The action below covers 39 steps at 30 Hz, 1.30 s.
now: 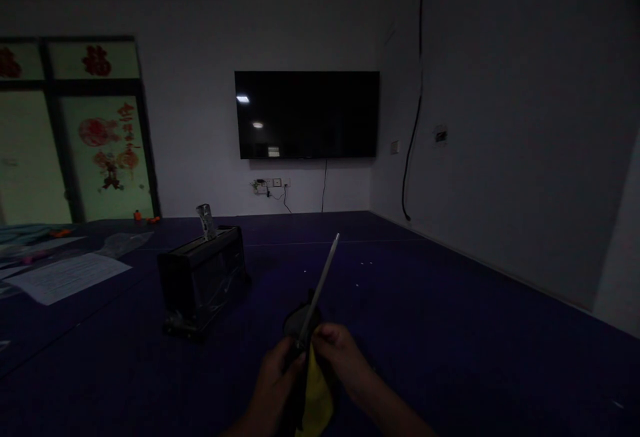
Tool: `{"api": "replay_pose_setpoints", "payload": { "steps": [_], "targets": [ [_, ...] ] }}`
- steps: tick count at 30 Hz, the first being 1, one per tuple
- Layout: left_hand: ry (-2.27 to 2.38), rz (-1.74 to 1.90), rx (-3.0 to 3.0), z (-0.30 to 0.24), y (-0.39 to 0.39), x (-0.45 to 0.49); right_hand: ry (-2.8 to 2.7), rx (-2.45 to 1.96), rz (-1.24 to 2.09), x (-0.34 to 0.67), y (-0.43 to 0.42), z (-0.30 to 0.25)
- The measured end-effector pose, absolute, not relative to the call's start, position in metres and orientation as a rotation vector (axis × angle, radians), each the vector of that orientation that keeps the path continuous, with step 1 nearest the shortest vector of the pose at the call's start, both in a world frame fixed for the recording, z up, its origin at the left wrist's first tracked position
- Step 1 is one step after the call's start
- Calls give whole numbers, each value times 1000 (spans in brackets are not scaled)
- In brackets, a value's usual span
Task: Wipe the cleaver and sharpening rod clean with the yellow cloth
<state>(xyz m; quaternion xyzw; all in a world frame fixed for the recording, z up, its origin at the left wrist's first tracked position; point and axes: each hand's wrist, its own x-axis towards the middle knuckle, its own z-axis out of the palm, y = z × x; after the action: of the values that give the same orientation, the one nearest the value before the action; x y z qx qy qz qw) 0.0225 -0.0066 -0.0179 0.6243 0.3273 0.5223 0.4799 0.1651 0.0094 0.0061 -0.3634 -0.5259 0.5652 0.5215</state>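
I have the knife (320, 287) low at centre frame, blade slanting up and away. My left hand (273, 377) and right hand (341, 357) have their fingers closed on its lower end, with a yellow cloth (317, 400) between them. I'd grip firmly and keep the edge turned off my fingers. The handle and the exact grip are lost in the gloom.

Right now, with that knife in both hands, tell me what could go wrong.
1. The right hand pinches close to the base of the knife; a slip on the yellow cloth could cut the fingers.
2. The room is very dark, so the left hand may misjudge where the edge lies.
3. The tip points up and away, uncovered; a sudden jerk might swing it toward the black box.
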Motion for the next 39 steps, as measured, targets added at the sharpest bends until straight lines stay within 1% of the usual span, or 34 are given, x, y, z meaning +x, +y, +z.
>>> {"api": "replay_pose_setpoints", "payload": {
  "steps": [10, 19, 24, 31, 39],
  "targets": [
    [885, 1235, 1774, -10, -9, 18, -1316, -833, 1286, 165, 13, 4],
    [842, 1213, 1712, -10, -9, 22, -1119, -724, 1371, 165, 6, 20],
    [918, 1188, 1717, -4, -14, 25, -1055, -713, 1374, 169, 4, 25],
    [833, 1244, 1700, -1, -17, 22, -1152, -616, 1405, 165, 1, 23],
    [834, 1221, 1694, -10, -11, 20, -1199, -624, 1392, 160, 2, 20]
  ]
}}
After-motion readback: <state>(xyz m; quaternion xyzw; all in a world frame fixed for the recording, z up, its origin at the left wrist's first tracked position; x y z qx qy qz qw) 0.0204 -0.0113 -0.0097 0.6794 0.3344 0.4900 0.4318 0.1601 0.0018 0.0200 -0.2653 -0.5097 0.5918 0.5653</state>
